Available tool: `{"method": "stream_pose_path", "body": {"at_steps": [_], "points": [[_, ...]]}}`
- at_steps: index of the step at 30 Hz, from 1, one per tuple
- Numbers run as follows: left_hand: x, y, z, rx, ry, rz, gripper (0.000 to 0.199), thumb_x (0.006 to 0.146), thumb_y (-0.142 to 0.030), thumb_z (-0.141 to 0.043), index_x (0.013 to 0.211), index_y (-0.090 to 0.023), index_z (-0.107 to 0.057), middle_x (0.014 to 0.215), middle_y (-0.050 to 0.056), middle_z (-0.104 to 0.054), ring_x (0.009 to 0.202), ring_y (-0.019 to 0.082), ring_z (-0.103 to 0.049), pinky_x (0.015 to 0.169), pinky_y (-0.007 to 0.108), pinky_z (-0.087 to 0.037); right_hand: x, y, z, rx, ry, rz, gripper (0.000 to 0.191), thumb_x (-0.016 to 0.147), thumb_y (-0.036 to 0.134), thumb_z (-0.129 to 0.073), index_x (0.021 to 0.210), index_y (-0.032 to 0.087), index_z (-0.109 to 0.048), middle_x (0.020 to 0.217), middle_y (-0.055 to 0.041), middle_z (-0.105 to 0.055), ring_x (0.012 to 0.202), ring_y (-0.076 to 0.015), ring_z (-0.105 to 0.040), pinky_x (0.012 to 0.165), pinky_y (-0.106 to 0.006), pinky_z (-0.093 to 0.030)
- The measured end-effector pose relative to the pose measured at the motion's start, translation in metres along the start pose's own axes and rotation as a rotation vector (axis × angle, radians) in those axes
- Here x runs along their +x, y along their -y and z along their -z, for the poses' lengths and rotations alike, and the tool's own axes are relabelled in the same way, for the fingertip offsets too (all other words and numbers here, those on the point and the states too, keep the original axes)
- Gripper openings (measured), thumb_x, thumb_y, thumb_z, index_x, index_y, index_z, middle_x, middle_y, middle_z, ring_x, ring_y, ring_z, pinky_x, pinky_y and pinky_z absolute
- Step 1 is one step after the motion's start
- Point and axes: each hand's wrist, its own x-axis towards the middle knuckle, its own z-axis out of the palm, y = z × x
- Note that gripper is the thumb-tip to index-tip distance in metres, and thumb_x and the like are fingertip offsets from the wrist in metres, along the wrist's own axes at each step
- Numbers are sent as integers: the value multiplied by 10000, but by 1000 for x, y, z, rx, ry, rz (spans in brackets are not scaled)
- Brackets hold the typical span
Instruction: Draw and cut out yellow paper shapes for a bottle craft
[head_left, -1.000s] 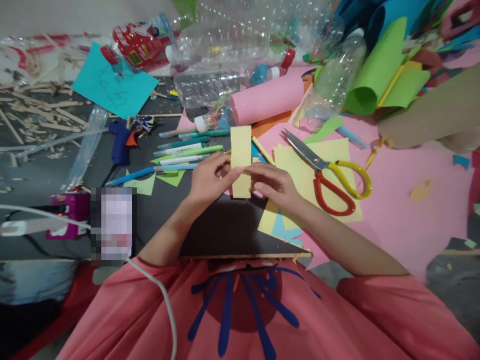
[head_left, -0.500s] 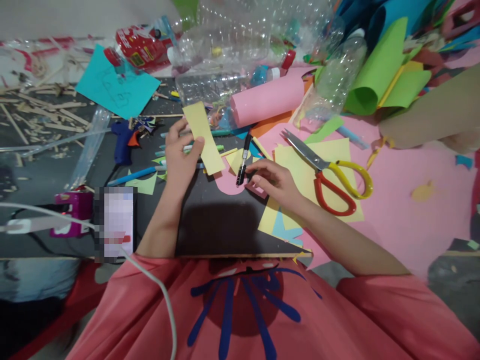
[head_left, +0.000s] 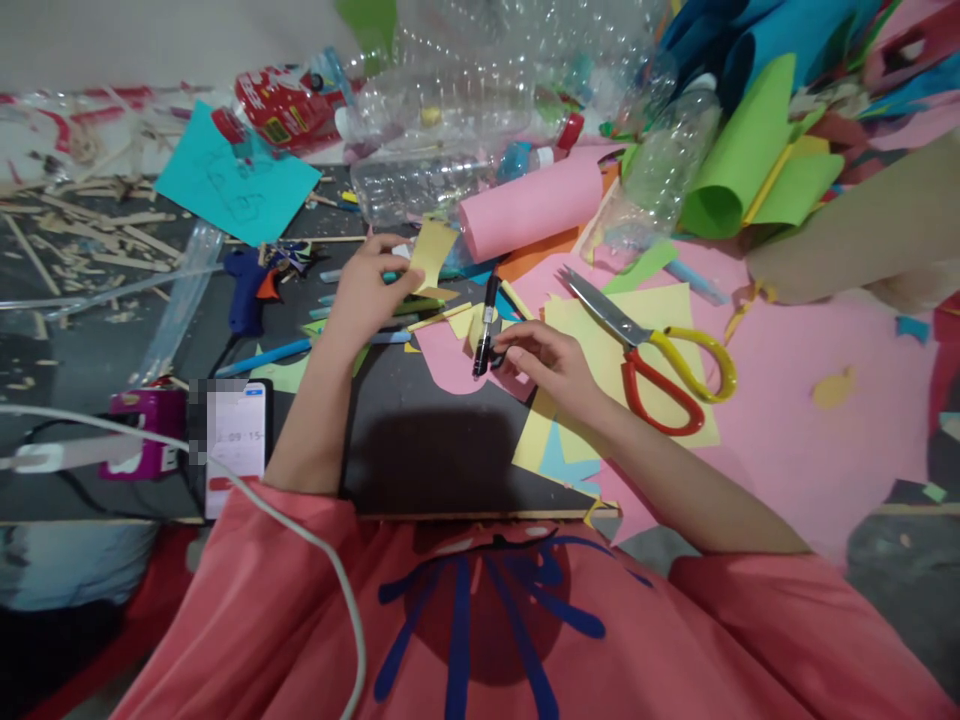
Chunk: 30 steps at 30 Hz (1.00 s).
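My left hand (head_left: 375,300) pinches a yellow paper strip (head_left: 433,250) between thumb and fingers, above scattered pens. The strip is tilted, so its face looks foreshortened. My right hand (head_left: 551,365) is curled at a black marker (head_left: 486,330), with its fingertips against the marker's lower side; the exact grip is partly hidden. A small dark piece shows at those fingertips, too unclear to name. Under the marker lie a pink paper piece (head_left: 442,365) and yellow scraps. To the right, scissors (head_left: 637,345) with red and yellow handles rest on yellow paper sheets (head_left: 675,310).
Clear plastic bottles (head_left: 450,110) and a pink paper roll (head_left: 532,205) lie at the back. A blue glue gun (head_left: 244,290), wood sticks (head_left: 112,215) and a phone (head_left: 238,440) are on the left. Pink sheet (head_left: 787,420) covers the right; another person's arm (head_left: 862,240) reaches in there.
My left hand has tipped the yellow strip away and moved it slightly right, so it looks shorter. My right hand and the marker have barely moved.
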Motion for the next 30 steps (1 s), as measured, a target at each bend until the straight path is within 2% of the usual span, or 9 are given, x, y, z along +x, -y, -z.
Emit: {"method": "stream_pose_path", "body": {"at_steps": [4,8,12,14,17,20,24,26,30], "points": [[-1,-4,5,-53,-83,-33,131,711,-282,-753,630,-246,-658,993,34,-671,972,226,-637,1001,424,-529,3,1,2,52,-23,-29,341,879,539,-629,943,205,-652,843,-13,-683,626,-99,-655,618,-264,-586],[-12,-12,16,-182,-141,-14,168,731,-382,-773,652,-257,-694,980,20,-675,905,204,-643,912,415,-560,5,3,3,86,-76,-88,327,838,522,-681,855,196,-670,800,-2,-666,597,-94,-649,610,-265,-584],[-33,-27,11,-380,-192,8,282,712,-498,-797,686,-226,-728,1001,31,-689,1020,228,-647,955,420,-523,9,2,1,187,-132,-115,290,742,480,-787,884,242,-704,885,3,-676,662,-103,-668,635,-265,-590],[-45,-39,1,-495,-155,47,326,704,-520,-795,686,-199,-740,1030,44,-697,1072,250,-643,965,423,-508,10,1,-1,313,-146,-124,405,644,457,-865,975,301,-693,998,16,-693,761,-127,-698,678,-278,-602],[-57,-57,-13,-568,15,161,308,722,-475,-780,624,-191,-712,999,43,-705,1052,241,-649,911,385,-523,9,1,-4,474,-148,-160,537,520,493,-916,974,334,-680,1083,27,-713,910,-182,-715,801,-343,-618],[-59,-69,-21,-550,128,179,324,712,-429,-782,545,-184,-654,1006,37,-711,1021,220,-649,868,346,-527,6,3,-5,535,-192,-231,527,483,578,-896,899,323,-698,981,11,-753,984,-240,-707,912,-426,-597],[-58,-72,-28,-549,147,182,335,684,-429,-797,532,-179,-634,1027,50,-712,1026,223,-648,859,331,-523,8,6,-2,581,-233,-343,515,490,570,-881,915,326,-721,908,9,-765,970,-256,-712,932,-449,-582],[-57,-67,-32,-588,107,184,313,693,-438,-788,571,-181,-658,989,50,-710,988,214,-653,847,324,-516,11,7,1,585,-251,-315,500,493,541,-883,917,329,-724,936,17,-766,977,-241,-711,957,-425,-569],[-58,-54,-37,-617,-130,198,365,735,-497,-735,589,-184,-617,793,16,-643,752,149,-591,668,272,-476,14,5,11,516,-309,-264,570,540,589,-840,1045,375,-689,1061,39,-754,976,-228,-717,944,-427,-572]]}}
